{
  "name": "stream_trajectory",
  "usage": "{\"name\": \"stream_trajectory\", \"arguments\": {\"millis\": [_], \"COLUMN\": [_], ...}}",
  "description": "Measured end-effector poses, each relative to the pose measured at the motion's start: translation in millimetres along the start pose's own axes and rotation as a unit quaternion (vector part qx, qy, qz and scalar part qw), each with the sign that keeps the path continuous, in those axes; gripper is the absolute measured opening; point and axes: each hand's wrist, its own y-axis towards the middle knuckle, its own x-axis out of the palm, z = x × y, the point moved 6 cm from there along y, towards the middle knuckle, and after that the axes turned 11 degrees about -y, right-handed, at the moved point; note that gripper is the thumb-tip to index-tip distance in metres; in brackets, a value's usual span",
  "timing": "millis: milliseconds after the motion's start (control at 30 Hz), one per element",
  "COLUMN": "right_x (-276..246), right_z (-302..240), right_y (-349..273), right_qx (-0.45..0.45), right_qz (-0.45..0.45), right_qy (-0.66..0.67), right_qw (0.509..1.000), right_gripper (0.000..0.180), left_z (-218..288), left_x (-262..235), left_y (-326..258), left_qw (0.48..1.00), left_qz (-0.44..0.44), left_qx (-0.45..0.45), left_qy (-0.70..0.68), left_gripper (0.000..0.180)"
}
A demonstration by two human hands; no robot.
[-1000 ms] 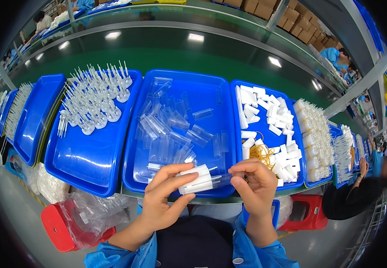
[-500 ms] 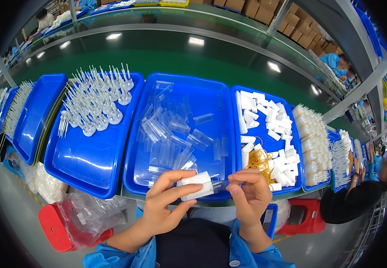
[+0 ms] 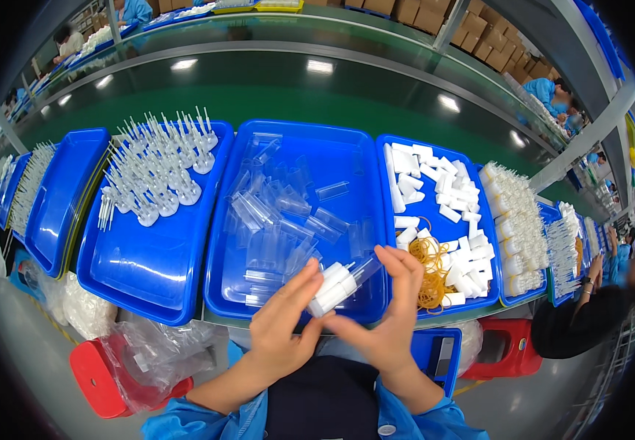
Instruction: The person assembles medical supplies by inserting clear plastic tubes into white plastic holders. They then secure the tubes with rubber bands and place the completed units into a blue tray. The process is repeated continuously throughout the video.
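Note:
Over the near edge of the middle blue tray [image 3: 218, 279], my left hand [image 3: 282, 326] holds a small bundle of white plastic pieces [image 3: 332, 290] between its thumb and fingers. A clear plastic sleeve [image 3: 365, 270] sticks out from the bundle's far right end. My right hand [image 3: 389, 323] is spread around the bundle's right side. Its thumb reaches to the near end of the white pieces, and its raised fingers are beside the clear sleeve, apart from the thumb. Loose clear plastic sleeves [image 3: 266, 249] lie scattered in the tray beyond my hands.
At right, a blue tray [image 3: 441, 233] holds white pieces [image 3: 471, 275] and tan rubber bands [image 3: 429, 275]. The left tray [image 3: 138, 275] bears upright white-stemmed parts [image 3: 160, 169]. A green conveyor belt [image 3: 259, 92] runs behind. Red stools [image 3: 94, 378] stand below; a co-worker's arm [image 3: 589, 290] shows at far right.
The bundle has turned more upright, its sleeve end now pointing up and right. My right fingers have let go of the sleeve end and spread, with the thumb moved under the bundle.

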Motion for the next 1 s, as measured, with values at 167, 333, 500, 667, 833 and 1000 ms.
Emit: {"name": "stream_trajectory", "arguments": {"millis": [167,333,500,667,833,1000], "right_x": [15,17,-3,18,28,25], "right_z": [-9,-14,2,23,25,22], "right_y": [-10,-4,35,41,32,33], "right_qx": [0.010,-0.034,-0.094,-0.136,-0.175,-0.135], "right_qz": [0.009,-0.021,-0.066,-0.092,-0.166,-0.085], "right_qy": [-0.052,-0.089,-0.124,-0.333,-0.237,-0.309], "right_qw": [0.999,0.995,0.986,0.929,0.941,0.937], "right_gripper": [0.082,0.074,0.056,0.034,0.023,0.019], "left_z": [6,4,1,-21,-25,-22], "left_x": [4,4,-23,-31,-35,-32], "left_y": [-4,1,10,5,-1,1], "left_qw": [0.996,0.995,0.993,0.963,0.946,0.943], "left_qz": [0.051,0.051,0.049,0.123,0.072,0.086], "left_qx": [0.058,0.064,0.057,-0.119,-0.105,-0.126], "left_qy": [0.044,0.063,0.092,-0.210,-0.297,-0.295], "left_gripper": [0.051,0.050,0.049,0.041,0.039,0.039]}}
